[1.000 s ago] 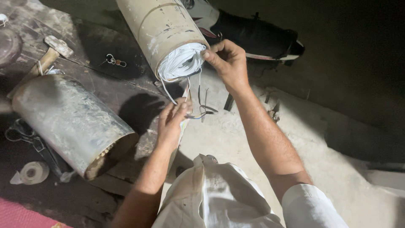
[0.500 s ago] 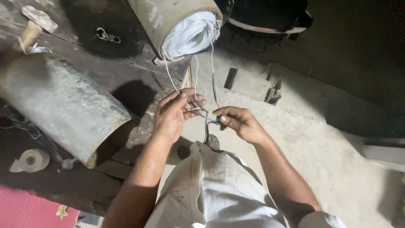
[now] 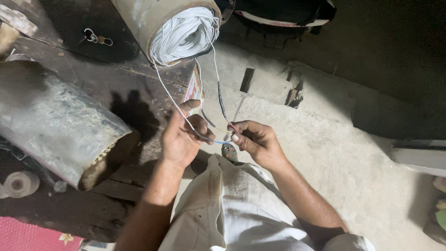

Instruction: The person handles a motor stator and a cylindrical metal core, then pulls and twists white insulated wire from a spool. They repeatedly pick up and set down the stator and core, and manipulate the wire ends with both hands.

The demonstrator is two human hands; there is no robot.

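Observation:
A cylindrical metal housing (image 3: 148, 14) lies on a dark wooden bench, its open end packed with white wire windings (image 3: 183, 35). Thin white lead wires (image 3: 168, 91) run down from the windings to my hands. My left hand (image 3: 181, 137) pinches one lead between thumb and fingers. My right hand (image 3: 255, 142) grips the coloured wire ends just to the right of it. A dark-sleeved wire (image 3: 221, 100) hangs between the windings and my right hand.
A second, larger grey cylinder (image 3: 60, 128) lies at the left on the bench (image 3: 125, 93). A roll of tape (image 3: 18, 183) sits at the lower left, metal rings (image 3: 95, 38) at the top. The concrete floor (image 3: 334, 139) spreads right, with a black bag (image 3: 283, 11) at the top.
My right hand came down from the housing's mouth to meet the left hand. Both now hold the lead wires close together, and the view has shifted nearer.

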